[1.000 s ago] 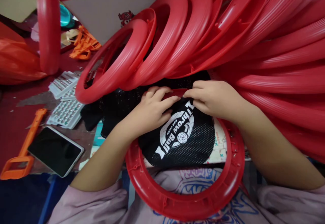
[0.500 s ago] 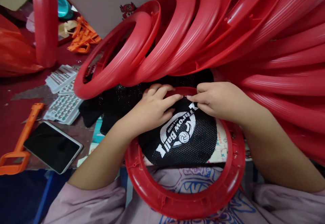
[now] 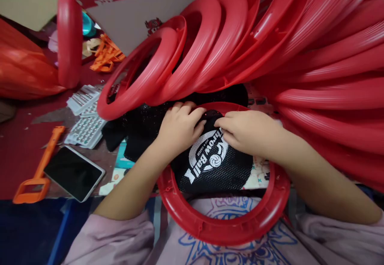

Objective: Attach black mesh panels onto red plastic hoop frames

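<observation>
A red plastic ring (image 3: 222,227) lies in front of me, its near edge over my lap. Inside it sits a black mesh net (image 3: 222,171) printed with a white "Throw Ball" logo. My left hand (image 3: 180,127) pinches the net's top edge at the ring's far rim, fingers curled. Close beside it, my right hand (image 3: 249,131) also grips the net edge, fingertips nearly touching the left ones.
A row of leaning red rings (image 3: 210,45) fills the back and right. More black mesh (image 3: 141,125) lies behind the ring. To the left lie a phone (image 3: 74,173), an orange handle (image 3: 40,169), grey trays of small parts (image 3: 85,131) and an upright red ring (image 3: 69,37).
Both hands have pulled slightly nearer with the net edge, and the net now bunches more under the fingers. The view has shifted a little to the left.
</observation>
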